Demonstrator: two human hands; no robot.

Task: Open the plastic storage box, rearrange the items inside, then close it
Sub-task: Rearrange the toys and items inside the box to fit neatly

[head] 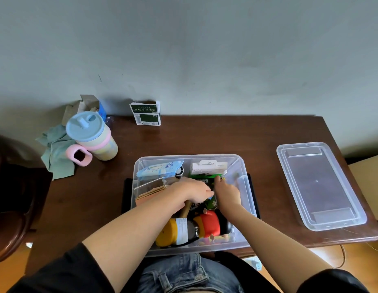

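Note:
The clear plastic storage box (246, 187) stands open at the table's front middle. Its clear lid (320, 185) lies flat on the table to the right. Both my hands are inside the box. My left hand (194, 190) curls its fingers over a green packet (207, 179) in the box's middle. My right hand (227, 191) touches the same packet's right end with curled fingers. Around them lie a blue-white pouch (159, 169), a white carton (209, 167), a clear-lidded case (150, 187), a red and yellow figure (208, 224) and a yellow bottle (173, 231).
A pastel cup with a blue lid (90, 136) and a green cloth (55, 153) sit at the table's left back. A green and white carton (145, 113) stands against the wall. A dark chair (8, 187) is at the left.

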